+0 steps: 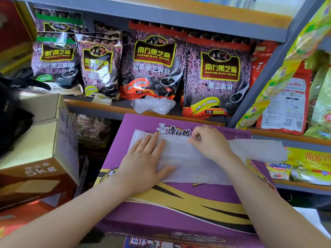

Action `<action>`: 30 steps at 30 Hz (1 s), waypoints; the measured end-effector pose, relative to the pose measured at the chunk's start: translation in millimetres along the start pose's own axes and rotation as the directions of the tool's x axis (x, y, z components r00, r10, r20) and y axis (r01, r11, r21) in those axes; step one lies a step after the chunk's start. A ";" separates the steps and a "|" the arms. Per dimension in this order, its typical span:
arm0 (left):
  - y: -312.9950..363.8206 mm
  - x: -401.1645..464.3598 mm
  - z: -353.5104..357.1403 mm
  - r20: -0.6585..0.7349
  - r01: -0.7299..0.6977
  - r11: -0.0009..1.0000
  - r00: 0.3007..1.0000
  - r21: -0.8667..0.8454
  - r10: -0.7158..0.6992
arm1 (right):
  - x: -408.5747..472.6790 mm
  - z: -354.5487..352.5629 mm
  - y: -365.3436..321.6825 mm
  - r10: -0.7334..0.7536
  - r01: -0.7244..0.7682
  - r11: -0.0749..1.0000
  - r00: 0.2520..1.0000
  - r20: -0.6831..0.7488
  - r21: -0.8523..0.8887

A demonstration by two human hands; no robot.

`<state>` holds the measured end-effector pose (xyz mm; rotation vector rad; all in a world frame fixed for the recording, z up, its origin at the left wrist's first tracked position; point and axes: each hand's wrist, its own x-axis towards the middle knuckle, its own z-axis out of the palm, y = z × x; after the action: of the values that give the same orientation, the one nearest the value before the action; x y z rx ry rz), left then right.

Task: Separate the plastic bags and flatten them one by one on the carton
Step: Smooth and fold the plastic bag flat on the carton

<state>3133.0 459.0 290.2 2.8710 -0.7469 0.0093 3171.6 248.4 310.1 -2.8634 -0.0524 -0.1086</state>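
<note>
Head view: a person's two bare hands work a translucent white plastic bag [188, 158] spread across the top of a purple and yellow printed cardboard carton [179, 212] in the lower centre of the frame. The left hand [145, 158] lies flat and open, fingers spread, palm pressing the bag's left portion onto the carton. The right hand [209, 140], just right of centre, has its fingers curled together and pinched on the bag's upper edge. The bag's right end [258, 149] reaches past the carton's right edge and hangs over it unsupported. A crumpled clear plastic bag [152, 104] sits on the front edge of the grey metal shelf [100, 106] just above the carton, well apart from both hands. Behind it, across the upper centre of the frame, stand purple black-sesame powder packets [152, 59] in a row. At the lower left, a brown and white cardboard box [35, 158] marked "5kg" stands beside the carton. At the right of the frame, yellow-green and red food packets [286, 95] crowd the neighbouring shelves.
</note>
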 end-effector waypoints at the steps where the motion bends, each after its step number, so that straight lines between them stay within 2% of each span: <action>1: 0.0 -0.3 0.0 0.022 0.014 1.000 1.000 0.012 -0.015 | 0.2 0.9 -0.8 -0.005 0.005 1.000 1.000 -0.007 -0.028; 8: 1.0 -2.3 -1.9 0.085 0.062 0.998 0.994 0.032 -0.065 | -16.0 -1.2 26.3 -0.024 0.004 0.976 0.996 -0.090 -0.216; 15: 2.6 0.4 -2.4 0.109 0.072 0.996 0.991 0.045 -0.076 | -37.3 -21.2 83.5 0.234 -0.263 0.914 0.964 -0.130 -0.307; 17: 4.8 0.1 -5.8 0.118 0.076 0.997 0.990 0.026 -0.078 | -34.9 -24.2 75.2 0.192 -0.229 0.909 0.972 -0.138 -0.348; 18: 5.9 0.8 -8.4 0.118 0.079 0.997 0.990 0.022 -0.081 | -32.4 -24.4 65.2 0.112 -0.150 0.931 0.985 -0.128 -0.334; 20: 8.8 5.0 -15.1 0.097 0.084 0.996 0.991 0.038 -0.088 | -25.9 -22.4 40.4 -0.070 0.058 0.971 0.997 -0.042 -0.232; 22: 12.5 13.2 -22.6 0.069 0.100 0.994 0.992 0.054 -0.104 | -19.5 -20.9 17.3 -0.141 0.156 0.977 0.984 0.106 -0.146; 26: 14.6 37.7 -29.9 0.049 0.173 0.985 0.984 0.014 -0.174 | -7.0 -22.2 8.1 -0.045 0.059 0.997 0.972 0.229 -0.053; 30: 11.8 47.2 -24.7 0.052 0.121 0.990 0.991 0.076 -0.125 | 2.3 -25.8 11.3 -0.030 0.029 1.000 0.956 0.293 0.010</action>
<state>3169.5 430.2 318.8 2.9931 -0.5897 -0.0627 3172.6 230.5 332.0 -2.8489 -0.1542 0.3116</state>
